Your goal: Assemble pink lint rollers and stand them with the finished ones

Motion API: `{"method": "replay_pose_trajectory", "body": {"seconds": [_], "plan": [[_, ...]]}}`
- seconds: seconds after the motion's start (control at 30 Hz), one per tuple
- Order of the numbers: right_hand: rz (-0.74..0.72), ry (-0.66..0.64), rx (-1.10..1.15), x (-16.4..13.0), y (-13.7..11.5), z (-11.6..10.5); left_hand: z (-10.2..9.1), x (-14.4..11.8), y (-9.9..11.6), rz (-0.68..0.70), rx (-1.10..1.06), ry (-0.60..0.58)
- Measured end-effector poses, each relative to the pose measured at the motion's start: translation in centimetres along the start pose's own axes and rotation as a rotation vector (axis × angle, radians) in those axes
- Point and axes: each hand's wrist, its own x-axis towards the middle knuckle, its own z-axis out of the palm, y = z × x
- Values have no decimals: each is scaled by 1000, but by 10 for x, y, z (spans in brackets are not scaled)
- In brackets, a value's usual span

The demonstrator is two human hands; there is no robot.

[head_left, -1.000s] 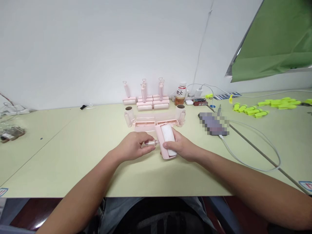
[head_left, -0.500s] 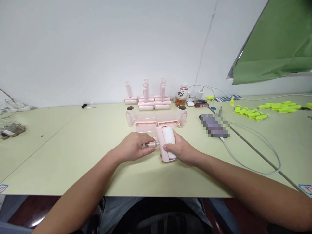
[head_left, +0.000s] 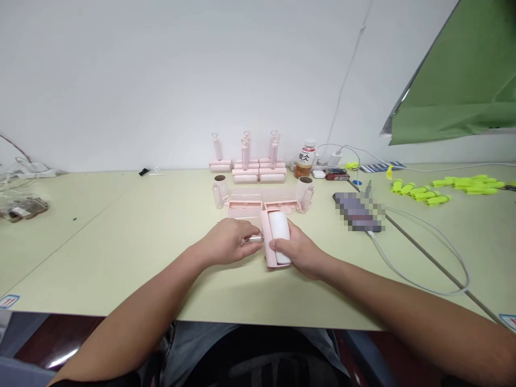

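- R hand (head_left: pixel 300 251) wraps the pink lint roller head (head_left: pixel 276 238) from the right side, thumb across the white roll, fingers curled shut around the pink shell. Held just above / resting on the table (head_left: pixel 121 226) near the front edge, centre of view.
- L hand (head_left: pixel 228 243) pinches the clear handle (head_left: pixel 255 238), fingers closed on it w/ thumb + forefinger. Handle tip meets the left side of the head (can't tell if it's seated in the socket or only butted up).
- Handling, my read: whole thing looks light, thin moulded plastic. Shell stiff but prob. flexes if squeezed hard. White roll is likely sticky paper, so thumb on it may drag or lift a sheet; better grip on the pink shell ends. Handle is slim, smooth and clear, so slippery; pinch close to the joint for control, not at the far end.
- Behind the hands: two open pink cases (head_left: pixel 262 206) lying flat, w/ spare rolls (head_left: pixel 220 189) standing at either end.
- Further back by the wall: row of finished rollers (head_left: pixel 252 166) standing handles-up, and a drink bottle (head_left: pixel 307 159) just right of them.
- Right side: blurred phone-like item (head_left: pixel 358 212) on a white cable (head_left: pixel 423 263), yellow-green clips (head_left: pixel 443 185) well apart from the work.
- Far left: clear bag of bits (head_left: pixel 20 207).
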Motion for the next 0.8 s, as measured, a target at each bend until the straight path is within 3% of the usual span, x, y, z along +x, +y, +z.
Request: {"method": "replay_pose_trajectory", "body": {"seconds": [0.07,0.2,0.27,0.4,0.5,0.6,0.63,0.73,0.8], "plan": [[27,-74,122,-1,-6,-1,1,1,-2,-59,-134,33],[108,-455,453,-6,-22,-7,9,4,0,-154,-661,240],[107,-576,486,-8,-23,-9,18,6,4,-149,-899,332],[-14,-501,266,-5,-10,-8,40,12,18,-80,-1110,172],[-96,-387,138,-2,0,-8,40,13,19,-96,-849,194],[-185,-280,116,0,1,-10,16,8,4,-254,-247,348],[-220,-244,116,0,0,-11,5,6,-4,-352,-80,348],[-295,-170,129,1,-3,-16,-21,-4,-28,-660,166,124],[-305,-141,169,2,-4,-18,-28,-9,-40,-729,184,-45]]}}
